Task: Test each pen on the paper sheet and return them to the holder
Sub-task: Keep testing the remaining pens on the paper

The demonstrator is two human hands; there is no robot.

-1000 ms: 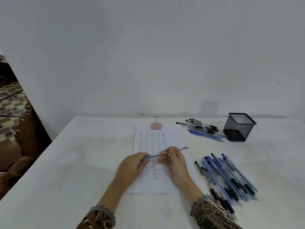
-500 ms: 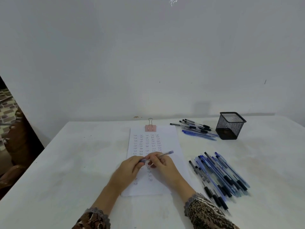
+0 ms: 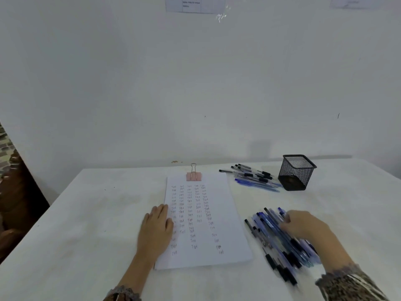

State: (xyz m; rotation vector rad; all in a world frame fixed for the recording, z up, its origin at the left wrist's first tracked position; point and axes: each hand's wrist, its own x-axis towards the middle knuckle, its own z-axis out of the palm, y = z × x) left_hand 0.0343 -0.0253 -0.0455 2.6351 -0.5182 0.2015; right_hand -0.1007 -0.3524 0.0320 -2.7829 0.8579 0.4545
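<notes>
Paper, a white handwritten sheet (image 3: 227,213) under a pink binder clip (image 3: 193,175), lies with its edge beneath the left hand's (image 3: 155,229) flat, released fingers (image 3: 161,210). Blurred right hand (image 3: 303,227) rests on slim blue and black plastic pens (image 3: 271,229); its grasp cannot be told. Beyond those fingers stands a square black wire-mesh holder (image 3: 296,173).

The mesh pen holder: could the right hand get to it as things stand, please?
Probably yes: the right hand is at the near pen pile, and only bare table lies between it and the mesh pen holder beyond.

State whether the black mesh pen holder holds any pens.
Apparently empty: nothing sticks out above the rim of the mesh pen holder, and a group of pens lies flat beside it.
</notes>
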